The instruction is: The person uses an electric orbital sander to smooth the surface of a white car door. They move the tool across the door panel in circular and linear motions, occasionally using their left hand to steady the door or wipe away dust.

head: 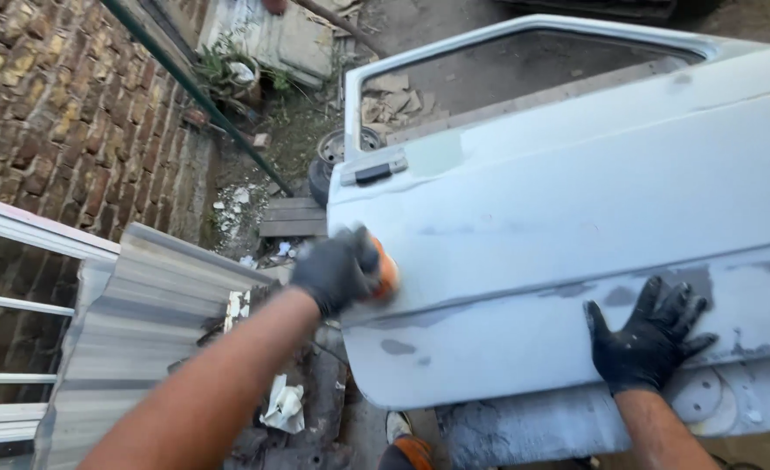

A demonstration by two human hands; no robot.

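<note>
While your right hand [650,338] lies flat on the lower part of the car door [576,200], fingers spread wide and holding nothing, it seems placed there to steady the panel against the push coming from the other side. Your left hand [337,270], gloved in black like the right, is closed around an orange sanding block [387,275] and presses it to the door near its front edge, just above the crease line; the hand is blurred, so how each finger sits on the block cannot be told. The block's shape is mostly hidden by the glove, and only its orange end shows, pointing along the panel toward your right hand.

The door rests on its side, off the car, its long axis running left to right across your view and rising slightly toward the right. Grey patches of filler [568,290] show along the crease between your hands. Its handle [374,170] sits near the upper left corner, with the empty window frame [524,35] beyond. Corrugated metal sheet [150,305] lies at your left, a brick wall [63,104] farther off, and an old wheel [337,148] behind the door.
</note>
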